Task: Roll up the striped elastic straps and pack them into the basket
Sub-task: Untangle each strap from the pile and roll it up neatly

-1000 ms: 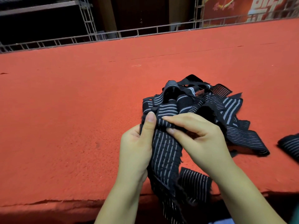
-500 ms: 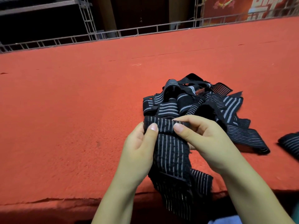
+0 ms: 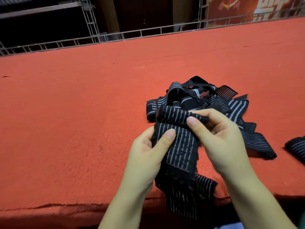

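A black elastic strap with thin white stripes (image 3: 179, 146) is held upright in front of me, its top end folded over. My left hand (image 3: 148, 156) grips its left edge with the thumb on the front. My right hand (image 3: 219, 142) pinches the folded top end between thumb and fingers. The strap's lower part hangs over the table's near edge. Behind my hands lies a tangled pile of more striped straps (image 3: 211, 100) on the red felt table (image 3: 82, 121). No basket is in view.
Another striped strap (image 3: 297, 147) lies at the right edge of the view. A metal truss railing (image 3: 115, 35) runs along the table's far side, with a red banner behind it at the upper right.
The strap's top end has been folded over further and lifted a little. My right thumb has shifted onto the fold, and my left thumb sits lower on the strap.
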Motion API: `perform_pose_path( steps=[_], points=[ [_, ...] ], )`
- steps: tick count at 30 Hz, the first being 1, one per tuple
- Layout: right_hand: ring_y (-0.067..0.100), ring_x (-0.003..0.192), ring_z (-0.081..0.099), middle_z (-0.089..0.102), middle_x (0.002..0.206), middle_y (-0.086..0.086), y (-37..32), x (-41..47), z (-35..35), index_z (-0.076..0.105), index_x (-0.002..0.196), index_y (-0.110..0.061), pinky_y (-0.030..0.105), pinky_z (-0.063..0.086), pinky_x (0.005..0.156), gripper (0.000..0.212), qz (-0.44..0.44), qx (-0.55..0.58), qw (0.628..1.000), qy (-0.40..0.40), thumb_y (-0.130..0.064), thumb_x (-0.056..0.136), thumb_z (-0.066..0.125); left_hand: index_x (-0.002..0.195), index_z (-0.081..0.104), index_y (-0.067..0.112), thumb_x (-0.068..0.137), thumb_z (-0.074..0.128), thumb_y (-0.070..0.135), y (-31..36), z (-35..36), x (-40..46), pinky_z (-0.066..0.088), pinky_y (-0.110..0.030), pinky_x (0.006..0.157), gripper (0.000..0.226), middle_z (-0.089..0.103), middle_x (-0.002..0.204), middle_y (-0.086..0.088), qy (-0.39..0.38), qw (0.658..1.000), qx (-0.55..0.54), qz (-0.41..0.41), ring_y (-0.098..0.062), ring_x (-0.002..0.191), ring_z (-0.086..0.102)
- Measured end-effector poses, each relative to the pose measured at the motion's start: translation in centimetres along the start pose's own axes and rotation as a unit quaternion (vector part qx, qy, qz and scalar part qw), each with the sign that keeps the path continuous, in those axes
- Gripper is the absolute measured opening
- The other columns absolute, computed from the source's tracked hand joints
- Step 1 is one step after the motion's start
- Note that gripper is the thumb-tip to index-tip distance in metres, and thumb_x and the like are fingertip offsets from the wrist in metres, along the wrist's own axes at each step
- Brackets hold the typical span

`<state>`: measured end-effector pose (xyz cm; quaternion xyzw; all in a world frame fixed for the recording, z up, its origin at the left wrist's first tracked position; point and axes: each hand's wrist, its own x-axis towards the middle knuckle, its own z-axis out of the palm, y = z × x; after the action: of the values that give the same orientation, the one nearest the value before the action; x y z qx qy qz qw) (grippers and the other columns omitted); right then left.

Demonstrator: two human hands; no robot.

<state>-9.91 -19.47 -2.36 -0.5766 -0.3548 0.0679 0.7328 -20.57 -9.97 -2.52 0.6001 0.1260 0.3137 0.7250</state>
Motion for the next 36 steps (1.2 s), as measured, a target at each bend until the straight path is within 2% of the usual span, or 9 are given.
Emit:
perform_pose_path(
  steps=[5, 11, 14, 18, 22, 27, 31, 33, 36],
  points=[
    [0.000, 0.087, 0.064, 0.069, 0.088, -0.019, 0.1, -0.5, 0.3, 0.066, 0.086, -0.032, 0.010, 0.044, 0.076, 0.010, -0.066, -0.112, 0.991, 0.017, -0.023, 0.081, 0.066, 0.084, 0.073, 0.008, 0.070, 0.070, 0.019, 0.6, 0.3, 0.0, 0.056, -0.026, 0.061, 0.018, 0.074, 0.080, -0.011, 0.039, 0.999, 0.006, 0.010, -0.019, 0.071, 0.069],
    [-0.007, 0.088, 0.059, 0.067, 0.091, -0.010, -0.3, -0.9, 0.7, 0.067, 0.089, -0.030, 0.002, 0.039, 0.069, 0.022, -0.129, -0.149, 0.980, -0.031, -0.015, 0.075, 0.071, 0.073, 0.071, 0.009, 0.067, 0.069, 0.034, 0.9, 0.1, 0.3, 0.052, -0.024, 0.051, 0.026, 0.071, 0.069, -0.009, 0.070, 0.997, -0.012, -0.014, -0.015, 0.059, 0.066],
    [-0.009, 0.088, 0.059, 0.065, 0.093, -0.007, -0.5, -1.0, 0.7, 0.068, 0.089, -0.028, 0.002, 0.039, 0.059, 0.024, -0.120, -0.120, 0.983, -0.068, -0.011, 0.073, 0.073, 0.066, 0.067, 0.011, 0.060, 0.066, 0.051, 1.0, 0.1, 0.2, 0.049, -0.022, 0.049, 0.040, 0.068, 0.064, -0.006, 0.093, 0.995, 0.015, -0.016, -0.013, 0.056, 0.061],
    [-0.007, 0.090, 0.061, 0.068, 0.096, -0.009, -0.8, -0.9, 0.3, 0.069, 0.093, -0.033, 0.004, 0.043, 0.065, 0.023, -0.062, -0.080, 0.989, -0.108, -0.026, 0.072, 0.076, 0.060, 0.065, 0.013, 0.070, 0.064, 0.043, 1.1, 0.1, 0.0, 0.045, -0.019, 0.046, 0.031, 0.064, 0.057, -0.001, 0.091, 0.996, 0.014, -0.002, -0.009, 0.050, 0.059],
    [-0.003, 0.101, 0.063, 0.068, 0.107, -0.020, -0.7, -0.7, 0.0, 0.068, 0.104, -0.037, 0.011, 0.046, 0.083, 0.033, 0.015, -0.049, 0.990, -0.128, -0.050, 0.074, 0.065, 0.077, 0.076, 0.019, 0.080, 0.069, 0.032, 0.8, -0.3, 0.0, 0.053, -0.023, 0.059, 0.015, 0.074, 0.077, -0.006, 0.044, 0.999, -0.001, 0.029, -0.015, 0.069, 0.069],
    [0.012, 0.088, 0.069, 0.074, 0.095, 0.000, -0.5, -0.7, -0.1, 0.072, 0.095, -0.023, 0.025, 0.055, 0.075, 0.022, 0.088, 0.014, 0.987, -0.132, -0.034, 0.077, 0.066, 0.088, 0.076, 0.020, 0.083, 0.060, 0.021, 0.5, -0.9, -0.1, 0.054, -0.025, 0.068, 0.018, 0.074, 0.087, -0.005, -0.002, 0.999, -0.004, 0.037, -0.017, 0.082, 0.070],
    [0.009, 0.085, 0.068, 0.073, 0.090, -0.001, -0.7, -0.7, -0.3, 0.072, 0.092, -0.019, 0.020, 0.052, 0.073, 0.017, 0.076, 0.046, 0.989, -0.119, -0.024, 0.077, 0.067, 0.093, 0.075, 0.019, 0.082, 0.062, 0.018, 0.4, -1.3, 0.0, 0.053, -0.024, 0.071, 0.017, 0.074, 0.093, -0.005, -0.038, 0.999, 0.007, 0.032, -0.017, 0.087, 0.069],
    [0.005, 0.078, 0.066, 0.072, 0.084, -0.004, -0.7, -0.8, -0.4, 0.073, 0.089, -0.016, 0.015, 0.050, 0.064, 0.015, 0.079, 0.072, 0.988, -0.113, -0.020, 0.077, 0.065, 0.098, 0.075, 0.019, 0.081, 0.072, 0.023, 0.4, -1.5, 0.3, 0.053, -0.023, 0.074, 0.017, 0.074, 0.098, -0.006, -0.065, 0.998, 0.004, 0.018, -0.017, 0.092, 0.069],
    [0.007, 0.072, 0.065, 0.070, 0.080, -0.001, -0.6, -0.8, -0.5, 0.074, 0.088, -0.014, 0.016, 0.050, 0.056, 0.012, 0.109, 0.131, 0.980, -0.101, -0.017, 0.077, 0.070, 0.111, 0.070, 0.017, 0.071, 0.079, 0.053, 0.0, -2.0, 0.4, 0.054, -0.026, 0.083, 0.055, 0.071, 0.114, -0.008, -0.108, 0.994, -0.008, -0.026, -0.021, 0.107, 0.067]
  ],
)
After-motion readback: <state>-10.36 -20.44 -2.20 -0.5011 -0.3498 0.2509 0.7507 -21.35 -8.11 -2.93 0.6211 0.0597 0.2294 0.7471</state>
